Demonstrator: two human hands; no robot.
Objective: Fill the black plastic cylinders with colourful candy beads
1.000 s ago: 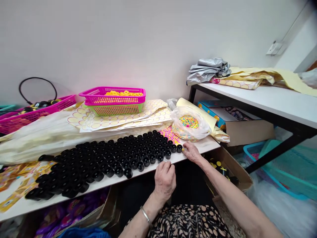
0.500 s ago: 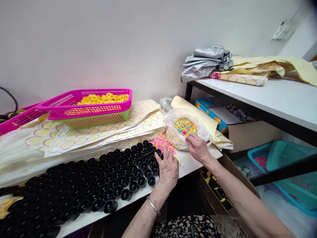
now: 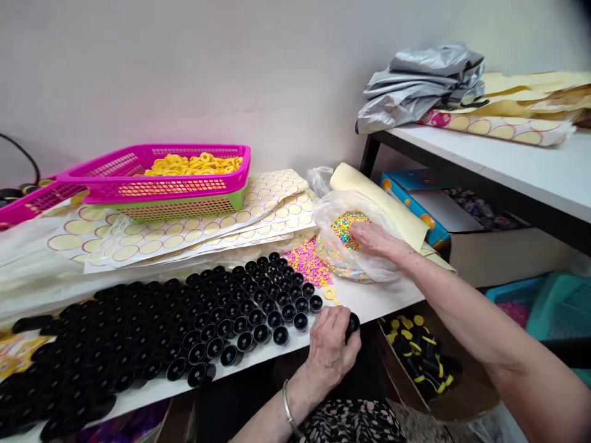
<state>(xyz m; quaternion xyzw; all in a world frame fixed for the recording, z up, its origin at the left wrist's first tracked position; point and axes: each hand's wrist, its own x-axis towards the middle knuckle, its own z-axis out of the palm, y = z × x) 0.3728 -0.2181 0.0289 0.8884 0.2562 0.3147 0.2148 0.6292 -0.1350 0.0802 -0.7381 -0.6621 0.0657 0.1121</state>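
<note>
My left hand (image 3: 333, 344) is closed around a small black cup (image 3: 353, 326) in front of the table's edge. My right hand (image 3: 372, 239) reaches into an open, clear plastic bag (image 3: 369, 267). Its fingertips are down at small multicoloured beads (image 3: 344, 226) and are hidden. Left of the bag lies a loose heap of pink and yellow beads (image 3: 308, 261). Rows of black cups (image 3: 240, 325) stand close together on the white table (image 3: 373, 303), their openings up. A yellow ring piece (image 3: 329, 293) lies between the cups and the bag.
A pink basket (image 3: 173, 184) of yellow rings sits on sheets of round stickers (image 3: 272, 212). A rolled yellow sheet (image 3: 364, 187) lies behind the bag. At right are a raised white shelf (image 3: 508, 160) and, below, a carton (image 3: 462, 409) of black-and-yellow pieces.
My left hand has left the cup rows and moved toward me and right, now holding a black cup. My right hand has gone from the bag's rim into its beads. The view has shifted.
</note>
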